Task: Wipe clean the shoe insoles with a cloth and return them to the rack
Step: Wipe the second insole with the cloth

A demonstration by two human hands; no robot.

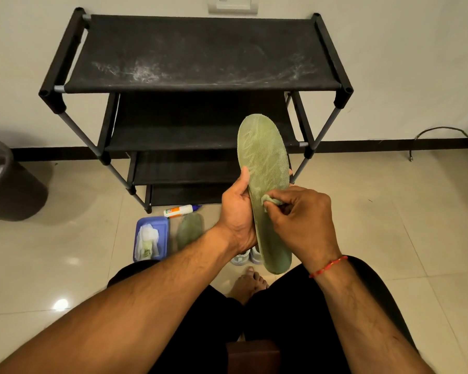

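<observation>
A green mesh-textured insole stands nearly upright in front of me, toe end up. My left hand grips its left edge, thumb along the side. My right hand pinches a small greenish cloth and presses it on the insole's middle. A second green insole lies flat on the floor, partly hidden by my left forearm. The black shoe rack, with several fabric shelves, stands against the wall; its top shelf is dusty.
A blue tray holding white wipes sits on the tiled floor beside a white tube. Pale shoes show under my hands. A dark bin stands at the left, a cable at the right.
</observation>
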